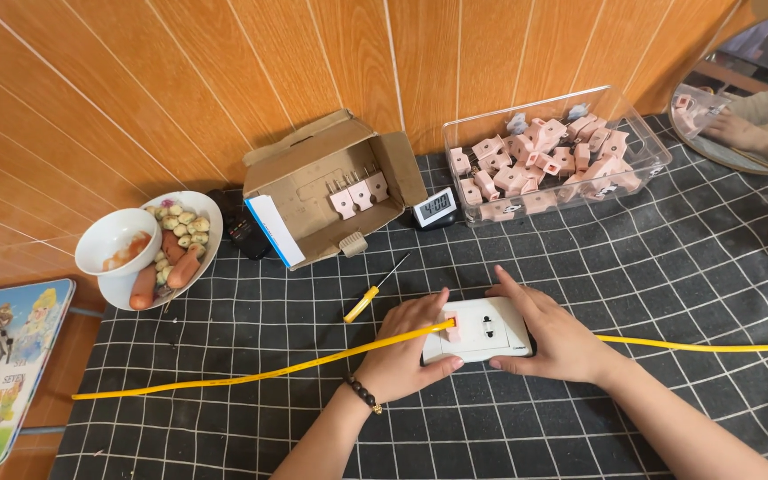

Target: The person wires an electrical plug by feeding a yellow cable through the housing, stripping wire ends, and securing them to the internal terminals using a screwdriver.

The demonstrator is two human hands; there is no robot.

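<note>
Both hands, left hand [404, 348] and right hand [551, 336], grip a white rectangular socket plate [486, 330] beside a yellow-handled screwdriver [372, 292], a thin yellow cable [251, 374] trailing across.

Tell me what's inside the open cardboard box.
The cardboard box, lying on its side, shows three pink socket modules with metal prongs along its inner wall. The flaps hide whatever lies deeper inside.

Two hands, left [402, 351] and right [551, 333]. One white socket plate [486, 327], one yellow cable [251, 373], one screwdriver [371, 295], one cardboard box [335, 182] with three pink socket parts [359, 193], one clear bin [548, 151] of many more, one small clock [435, 206], two bowls [117, 238].
</note>
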